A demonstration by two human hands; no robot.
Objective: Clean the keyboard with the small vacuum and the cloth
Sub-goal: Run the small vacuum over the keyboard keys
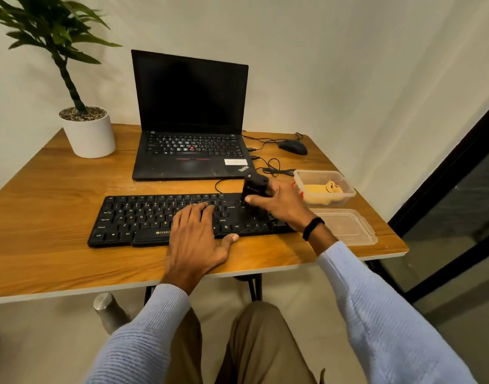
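Observation:
A black keyboard [143, 220] lies across the front of the wooden table [57, 189]. My left hand [199, 234] rests flat on its middle keys, fingers spread, holding nothing. My right hand [282, 206] grips a small black vacuum [255, 187] and holds it upright over the keyboard's right end, near the number pad. A yellow cloth [325, 193] lies crumpled in a clear plastic box [345, 189] just right of the vacuum.
An open black laptop [190, 128] stands behind the keyboard, with a wired mouse [293, 147] and loose cables at its right. A potted plant [89, 131] occupies the back left corner. The box's clear lid [348, 225] lies near the right edge. A metal bottle [107, 311] stands on the floor.

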